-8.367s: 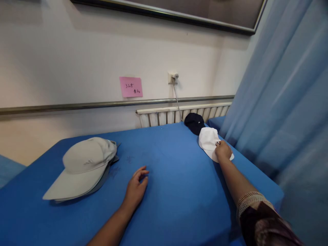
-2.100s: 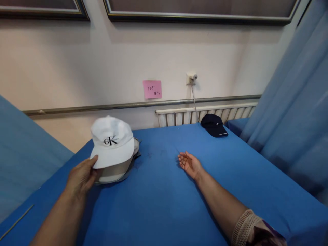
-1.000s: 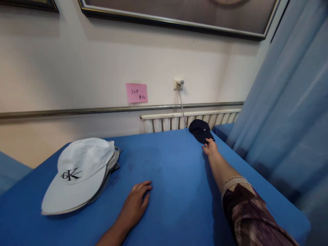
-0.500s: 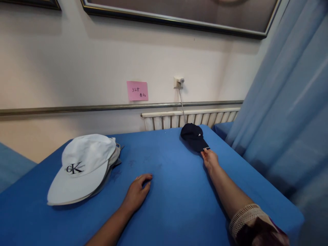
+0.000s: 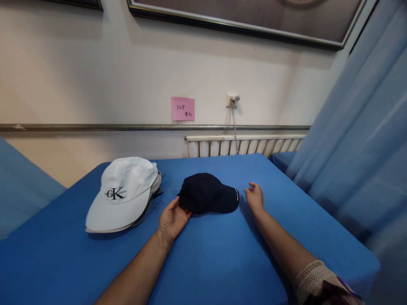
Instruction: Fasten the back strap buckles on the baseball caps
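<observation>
A dark navy baseball cap [image 5: 203,192] is at the middle of the blue-covered table, its brim pointing right with small white lettering on the edge. My left hand [image 5: 174,218] grips the back edge of this cap, thumb on the outside and the other fingers partly hidden under it. To the right of the brim, my right hand [image 5: 255,198] is off the cap, fingers loosely bent and apart, holding nothing. On the left lies a stack of caps, with a white cap [image 5: 122,199] bearing a black "CK" logo on top; grey and dark edges show beneath it.
The blue table cover [image 5: 222,262] reaches back to a white radiator [image 5: 251,144] and a wall rail [image 5: 127,127]. A plugged-in cord hangs from a socket [image 5: 232,101] beside a pink note [image 5: 182,109]. A blue curtain [image 5: 356,140] hangs at the right.
The navy cap has come from the far right to the middle and turned brim-right. My left hand has taken hold of its back; my right hand has let go of the brim.
</observation>
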Motion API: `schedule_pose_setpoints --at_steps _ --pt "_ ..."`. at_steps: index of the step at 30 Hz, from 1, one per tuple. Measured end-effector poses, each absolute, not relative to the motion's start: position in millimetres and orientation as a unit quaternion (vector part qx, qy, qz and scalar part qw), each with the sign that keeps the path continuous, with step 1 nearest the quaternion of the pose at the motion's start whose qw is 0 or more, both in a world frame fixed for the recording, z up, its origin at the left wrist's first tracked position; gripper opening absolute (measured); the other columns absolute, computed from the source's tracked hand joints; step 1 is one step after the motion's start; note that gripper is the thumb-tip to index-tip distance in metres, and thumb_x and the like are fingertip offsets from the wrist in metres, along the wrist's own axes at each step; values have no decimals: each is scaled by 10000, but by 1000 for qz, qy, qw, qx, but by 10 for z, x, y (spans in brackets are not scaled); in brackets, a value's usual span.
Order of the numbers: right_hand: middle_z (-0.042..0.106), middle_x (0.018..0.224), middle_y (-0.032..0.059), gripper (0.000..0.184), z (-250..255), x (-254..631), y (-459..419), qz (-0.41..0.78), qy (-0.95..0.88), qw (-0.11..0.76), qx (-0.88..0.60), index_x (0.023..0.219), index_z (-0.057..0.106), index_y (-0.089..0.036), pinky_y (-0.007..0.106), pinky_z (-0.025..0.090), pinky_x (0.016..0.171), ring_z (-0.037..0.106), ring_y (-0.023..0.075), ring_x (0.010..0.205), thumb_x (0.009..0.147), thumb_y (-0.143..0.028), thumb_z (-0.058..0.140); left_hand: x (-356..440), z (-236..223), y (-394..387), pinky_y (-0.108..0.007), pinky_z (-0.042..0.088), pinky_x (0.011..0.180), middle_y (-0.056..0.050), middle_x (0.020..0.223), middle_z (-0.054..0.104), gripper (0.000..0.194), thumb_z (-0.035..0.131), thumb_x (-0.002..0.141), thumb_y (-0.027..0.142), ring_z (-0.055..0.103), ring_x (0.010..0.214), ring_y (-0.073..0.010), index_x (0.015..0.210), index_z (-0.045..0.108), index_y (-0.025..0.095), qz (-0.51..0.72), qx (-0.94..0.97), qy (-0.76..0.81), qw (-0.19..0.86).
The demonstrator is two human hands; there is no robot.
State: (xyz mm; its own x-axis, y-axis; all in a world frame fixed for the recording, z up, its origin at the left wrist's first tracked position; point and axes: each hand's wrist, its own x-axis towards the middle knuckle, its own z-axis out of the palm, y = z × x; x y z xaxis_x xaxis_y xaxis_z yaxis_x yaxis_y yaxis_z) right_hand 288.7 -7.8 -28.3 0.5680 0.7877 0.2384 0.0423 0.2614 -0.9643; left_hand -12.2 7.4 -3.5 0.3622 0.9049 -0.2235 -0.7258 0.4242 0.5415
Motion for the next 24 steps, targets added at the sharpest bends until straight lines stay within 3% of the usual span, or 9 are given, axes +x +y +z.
schedule_pose_setpoints --at_steps 3,5,8,9,12,18,21,24 --pt "627 1155 86 291 5 2412 -192 225 -437 693 -527 1064 644 -219 378 499 928 612 218 1069 775 -226 611 -138 50 57 -345 557 831 -69 1000 743 294 462 965 389 696 933 -194 1034 663 185 498 219 234 806" --pt "566 1308 93 373 137 1982 -321 191 -611 621 -453 1197 608 -255 437 452 1019 534 248 1224 825 -230 597 -114 103 18 -361 553 855 -60 1059 732 350 440 963 472 682 984 -200 1074 654 219 502 269 248 784" --pt "467 1436 110 644 142 1482 -437 162 -684 568 -429 1382 466 -262 493 358 1115 430 289 1333 779 -247 690 -79 122 -82 -372 535 911 -43 1152 705 296 513 934 445 653 1063 -211 1119 640 252 502 373 300 721" --pt "503 1389 129 636 95 1402 -441 167 -668 569 -449 1381 458 -235 493 388 1085 468 292 1291 783 -231 676 -72 111 -121 -373 526 929 -42 1163 700 271 559 913 410 647 1077 -214 1115 642 250 495 400 311 705" --pt "662 1066 85 351 -89 1404 -397 229 -643 546 -486 1161 584 -216 429 486 924 617 251 1020 812 -181 607 -51 58 -221 -372 517 944 -48 1103 711 240 684 834 336 658 1036 -211 1044 673 220 472 425 315 706" --pt "646 911 19 138 -233 1627 -341 305 -654 523 -453 951 630 -214 302 460 779 600 185 848 846 -303 636 35 -7 -232 -293 543 790 -23 854 703 279 815 711 338 660 752 -137 871 678 154 465 392 375 699" --pt "576 751 -7 207 -269 1615 -293 316 -640 528 -459 772 597 -199 266 412 678 534 151 713 893 -362 556 64 -38 -199 -234 506 655 23 688 646 321 824 682 372 602 603 -99 790 617 152 482 421 438 631" --pt "493 639 -35 290 -316 1608 -228 358 -586 545 -480 680 533 -201 247 357 595 457 126 614 895 -394 511 69 -55 -200 -240 479 604 29 655 635 346 773 713 435 600 589 -122 810 565 176 488 479 472 555"
